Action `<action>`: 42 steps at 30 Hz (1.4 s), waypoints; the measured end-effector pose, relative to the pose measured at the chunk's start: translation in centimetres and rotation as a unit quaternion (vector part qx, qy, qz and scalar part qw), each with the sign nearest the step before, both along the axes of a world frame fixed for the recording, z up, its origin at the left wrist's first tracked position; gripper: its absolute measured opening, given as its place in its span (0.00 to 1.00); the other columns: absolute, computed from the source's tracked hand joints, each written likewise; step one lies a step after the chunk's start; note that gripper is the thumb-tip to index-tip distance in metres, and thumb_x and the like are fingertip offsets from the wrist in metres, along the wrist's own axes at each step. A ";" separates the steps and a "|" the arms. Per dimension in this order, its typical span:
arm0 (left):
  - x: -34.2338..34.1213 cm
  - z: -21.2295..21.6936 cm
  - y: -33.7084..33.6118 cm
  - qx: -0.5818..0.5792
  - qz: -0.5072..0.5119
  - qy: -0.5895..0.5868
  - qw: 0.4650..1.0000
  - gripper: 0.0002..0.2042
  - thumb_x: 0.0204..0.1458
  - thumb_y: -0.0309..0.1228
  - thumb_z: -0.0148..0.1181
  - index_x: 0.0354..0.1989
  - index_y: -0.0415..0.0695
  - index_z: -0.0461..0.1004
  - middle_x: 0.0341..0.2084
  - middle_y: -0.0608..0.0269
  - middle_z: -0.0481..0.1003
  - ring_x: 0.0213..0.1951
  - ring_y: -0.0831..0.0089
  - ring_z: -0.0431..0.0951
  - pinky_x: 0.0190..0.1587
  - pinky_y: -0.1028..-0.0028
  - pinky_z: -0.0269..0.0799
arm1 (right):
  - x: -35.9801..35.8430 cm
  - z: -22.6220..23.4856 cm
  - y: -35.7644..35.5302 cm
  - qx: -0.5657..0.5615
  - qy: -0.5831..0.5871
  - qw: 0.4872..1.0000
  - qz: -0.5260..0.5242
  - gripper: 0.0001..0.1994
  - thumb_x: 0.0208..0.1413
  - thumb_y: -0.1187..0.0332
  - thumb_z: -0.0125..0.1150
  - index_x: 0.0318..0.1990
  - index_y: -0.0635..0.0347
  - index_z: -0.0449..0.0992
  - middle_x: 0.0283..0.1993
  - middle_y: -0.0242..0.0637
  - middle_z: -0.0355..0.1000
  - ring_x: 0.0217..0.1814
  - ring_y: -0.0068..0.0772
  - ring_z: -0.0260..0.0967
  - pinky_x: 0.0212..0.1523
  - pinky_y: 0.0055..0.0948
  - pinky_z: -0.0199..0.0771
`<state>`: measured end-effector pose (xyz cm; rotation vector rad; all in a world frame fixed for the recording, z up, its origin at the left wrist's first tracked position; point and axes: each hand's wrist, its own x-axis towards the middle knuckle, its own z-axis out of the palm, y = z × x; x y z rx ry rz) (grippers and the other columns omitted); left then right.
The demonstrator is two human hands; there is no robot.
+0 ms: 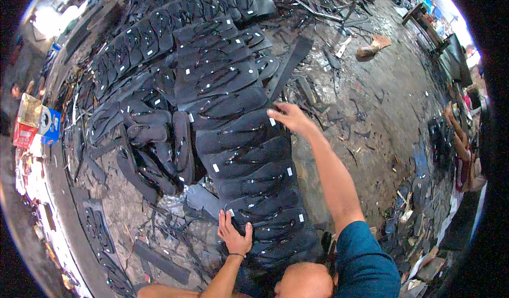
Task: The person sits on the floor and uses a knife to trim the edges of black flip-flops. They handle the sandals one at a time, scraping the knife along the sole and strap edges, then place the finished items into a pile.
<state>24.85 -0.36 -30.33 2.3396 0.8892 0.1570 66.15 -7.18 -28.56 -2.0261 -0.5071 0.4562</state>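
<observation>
A long row of black flip-flops (241,157) runs away from me on the floor, packed edge to edge, many with small white stickers on their soles. My left hand (236,237) rests at the left edge of the near flip-flops, its fingers stretched out beside a white sticker (231,212). Further up, my right hand (294,118) reaches the right edge of the row. Its thumb and fingertips are by another white sticker (272,122), and its fingers look apart. Whether either hand presses on a sticker is hard to tell.
A loose pile of black flip-flops (154,139) lies left of the row, and another row (154,32) curves behind it. Black offcuts litter the concrete floor (366,112). Red and blue boxes (37,123) stand far left. Another person's arm (458,128) shows far right.
</observation>
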 end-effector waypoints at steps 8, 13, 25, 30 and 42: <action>-0.3 -0.2 -1.9 0.017 -0.033 -0.025 0.999 0.40 0.50 0.47 0.57 0.67 0.40 0.50 0.67 0.47 0.49 0.68 0.53 0.47 0.67 0.55 0.38 | -6.2 -2.5 -2.7 0.011 -0.115 0.981 -0.159 0.20 0.56 0.57 0.58 0.47 0.65 0.73 0.45 0.56 0.73 0.48 0.55 0.70 0.51 0.42 0.68; -2.7 -0.8 1.0 -0.011 -0.071 -0.099 0.993 0.39 0.49 0.46 0.60 0.65 0.37 0.52 0.67 0.45 0.48 0.67 0.48 0.47 0.65 0.52 0.45 | -16.5 4.1 -7.2 -0.082 -0.155 0.983 -0.059 0.24 0.58 0.57 0.55 0.57 0.63 0.64 0.57 0.56 0.64 0.60 0.58 0.61 0.58 0.46 0.62; -13.8 1.3 -4.7 0.083 -0.363 -0.050 0.927 0.30 0.55 0.46 0.49 0.66 0.51 0.55 0.68 0.46 0.44 0.67 0.46 0.49 0.63 0.51 0.54 | -37.1 3.3 -24.2 -0.118 0.191 0.966 -0.125 0.40 0.46 0.47 0.68 0.59 0.68 0.62 0.55 0.55 0.67 0.51 0.44 0.71 0.50 0.38 0.72; -12.2 10.2 -2.7 -0.032 -0.280 -0.134 0.950 0.26 0.49 0.35 0.60 0.58 0.47 0.66 0.57 0.49 0.65 0.56 0.55 0.70 0.56 0.60 0.66 | -37.9 11.4 -23.7 0.057 0.062 0.992 -0.091 0.37 0.48 0.52 0.68 0.61 0.64 0.63 0.53 0.51 0.69 0.49 0.35 0.71 0.51 0.39 0.70; -9.3 24.5 -1.2 -0.022 -0.303 -0.275 0.912 0.14 0.39 0.30 0.72 0.37 0.43 0.81 0.31 0.57 0.80 0.33 0.65 0.81 0.36 0.72 0.76 | -36.1 21.9 -18.5 -0.201 -0.544 0.801 0.147 0.25 0.33 0.52 0.71 0.41 0.48 0.72 0.37 0.28 0.72 0.43 0.31 0.70 0.51 0.35 0.67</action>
